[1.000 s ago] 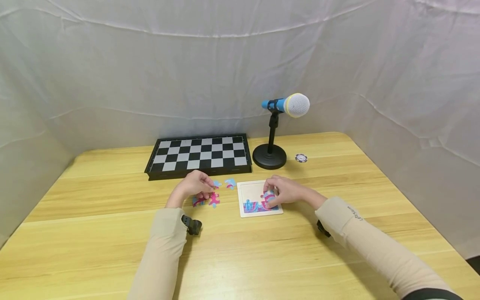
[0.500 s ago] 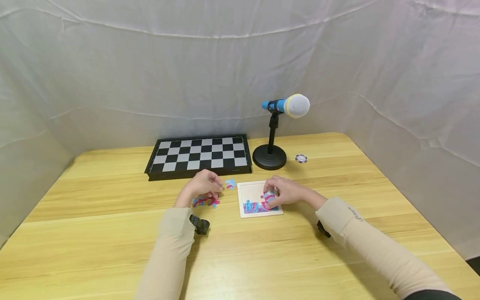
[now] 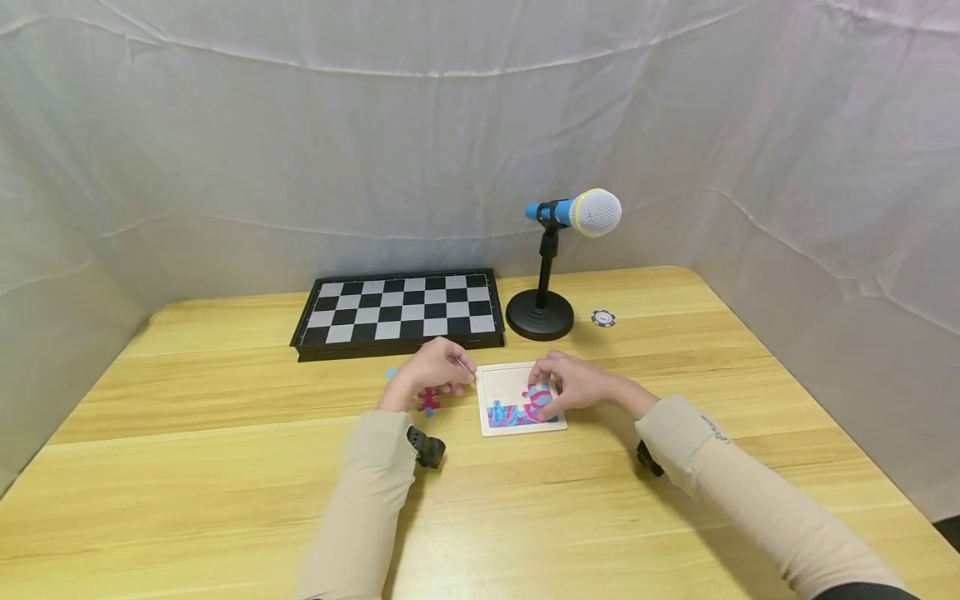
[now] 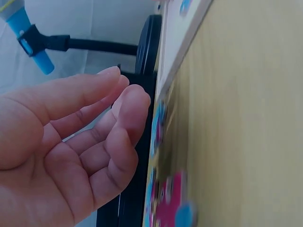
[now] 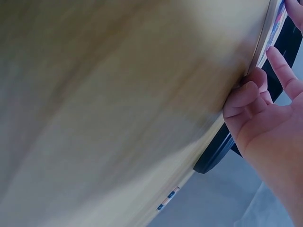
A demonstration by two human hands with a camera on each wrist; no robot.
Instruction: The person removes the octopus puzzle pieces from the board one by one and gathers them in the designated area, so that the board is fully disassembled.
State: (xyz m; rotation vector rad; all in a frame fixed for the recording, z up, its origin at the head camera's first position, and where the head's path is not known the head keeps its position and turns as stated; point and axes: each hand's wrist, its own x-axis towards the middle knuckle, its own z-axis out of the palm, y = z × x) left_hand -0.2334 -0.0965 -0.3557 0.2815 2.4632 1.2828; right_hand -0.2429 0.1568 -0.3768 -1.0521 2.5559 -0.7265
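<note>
A pale jigsaw tray (image 3: 504, 381) has blue and pink pieces (image 3: 506, 414) laid along its near side. At its right side my right hand (image 3: 573, 385) holds a blue and pink puzzle piece (image 3: 537, 393) between thumb and forefinger, with the other fingers bent at the tray edge in the right wrist view. My left hand (image 3: 437, 367) hovers just left of the tray, its fingers loosely bent and nothing visible between them. Below its fingertips in the left wrist view lies a loose puzzle piece (image 4: 158, 125). A pink piece (image 3: 429, 400) shows under the left hand, partly covered.
A black-framed checkered board (image 3: 397, 308) sits behind the left hand. To its right stands a blue microphone (image 3: 573, 212) on a black round-based stand (image 3: 540, 315). A poker chip (image 3: 603, 318) lies further right. Grey cloth (image 3: 337, 150) hangs around the wooden table (image 3: 525, 517).
My left hand has moved right, from over the loose pieces to the tray's left edge, uncovering a blue piece behind it. The right hand stays in place on its piece.
</note>
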